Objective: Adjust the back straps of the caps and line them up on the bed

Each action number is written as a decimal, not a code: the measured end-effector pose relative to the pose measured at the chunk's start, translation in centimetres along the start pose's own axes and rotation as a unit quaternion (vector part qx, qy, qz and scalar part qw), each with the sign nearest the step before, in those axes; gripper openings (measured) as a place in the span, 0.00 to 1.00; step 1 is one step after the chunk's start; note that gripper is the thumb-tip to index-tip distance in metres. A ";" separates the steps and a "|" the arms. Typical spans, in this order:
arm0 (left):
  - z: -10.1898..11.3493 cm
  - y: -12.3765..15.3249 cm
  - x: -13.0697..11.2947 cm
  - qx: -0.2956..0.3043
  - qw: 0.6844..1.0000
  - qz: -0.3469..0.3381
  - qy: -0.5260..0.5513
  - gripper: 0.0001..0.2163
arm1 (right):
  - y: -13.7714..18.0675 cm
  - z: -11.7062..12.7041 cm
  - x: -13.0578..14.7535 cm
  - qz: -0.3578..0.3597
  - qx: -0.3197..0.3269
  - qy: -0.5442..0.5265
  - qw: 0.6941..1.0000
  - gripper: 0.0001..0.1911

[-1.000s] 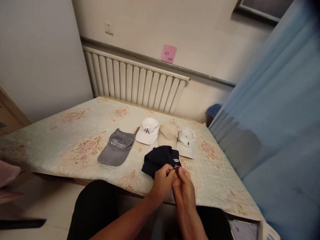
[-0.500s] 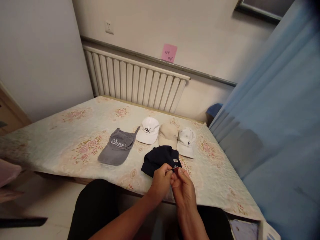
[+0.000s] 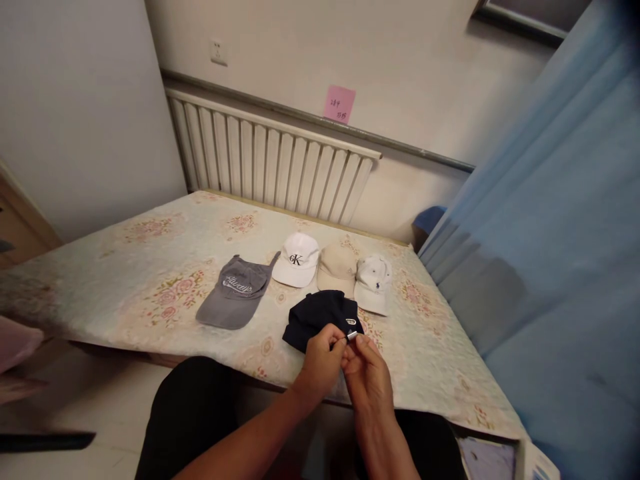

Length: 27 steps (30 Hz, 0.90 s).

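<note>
A dark navy cap [image 3: 317, 317] lies at the bed's near edge, with a small metal eyelet on its strap side. My left hand [image 3: 320, 360] pinches the cap's dark strap between thumb and fingers. Close beside it, my right hand [image 3: 369, 373] pinches a small shiny metal buckle [image 3: 352, 335] at the strap. The fingertips hide part of the strap. Behind the navy cap sit a white cap [image 3: 296, 275] with "CK" lettering, a beige cap [image 3: 337, 270] and an off-white cap [image 3: 373, 287]. To the left lies a grey cap [image 3: 233, 303], its strap undone.
The caps rest on a bed with a floral cover [image 3: 135, 280]. Behind it are a radiator [image 3: 270, 163] and a wall with a pink note [image 3: 339, 104]. A blue curtain [image 3: 540, 253] hangs at the right. Part of another person's hand [image 3: 20, 389] shows at far left.
The metal buckle between my fingers has tilted; its face now shines bright where it looked dark reddish before. The hands and caps stay nearly in place.
</note>
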<state>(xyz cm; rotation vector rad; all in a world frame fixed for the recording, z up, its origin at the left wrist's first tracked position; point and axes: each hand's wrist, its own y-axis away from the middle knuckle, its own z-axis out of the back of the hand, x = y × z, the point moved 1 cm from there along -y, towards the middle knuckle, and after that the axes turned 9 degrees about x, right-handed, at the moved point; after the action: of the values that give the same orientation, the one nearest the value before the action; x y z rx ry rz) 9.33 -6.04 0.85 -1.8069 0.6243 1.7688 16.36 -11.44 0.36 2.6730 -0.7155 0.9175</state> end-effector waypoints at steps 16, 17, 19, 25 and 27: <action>0.0 0.2 0.9 0.021 0.999 -0.025 0.014 0.04 | -0.2 0.2 -0.1 0.010 -0.002 0.005 1.000 0.09; 0.1 0.1 1.0 0.019 0.999 -0.024 0.013 0.04 | -0.2 0.2 -0.1 0.011 -0.001 0.009 1.000 0.09; 0.1 0.1 1.0 0.015 1.000 -0.024 0.010 0.04 | -0.2 0.2 -0.2 0.010 0.004 0.014 1.000 0.08; 0.2 0.1 0.9 0.016 1.000 -0.023 0.003 0.04 | -0.3 0.2 -0.1 -0.003 0.013 -0.007 1.000 0.07; 0.2 0.1 0.9 0.023 0.999 -0.024 0.008 0.04 | -0.3 0.3 -0.2 0.001 0.009 -0.008 1.000 0.07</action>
<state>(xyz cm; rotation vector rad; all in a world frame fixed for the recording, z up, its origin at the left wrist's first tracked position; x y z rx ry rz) 9.13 -5.96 -0.01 -1.7919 0.6181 1.6971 16.55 -11.20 0.04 2.6987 -0.7157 0.9075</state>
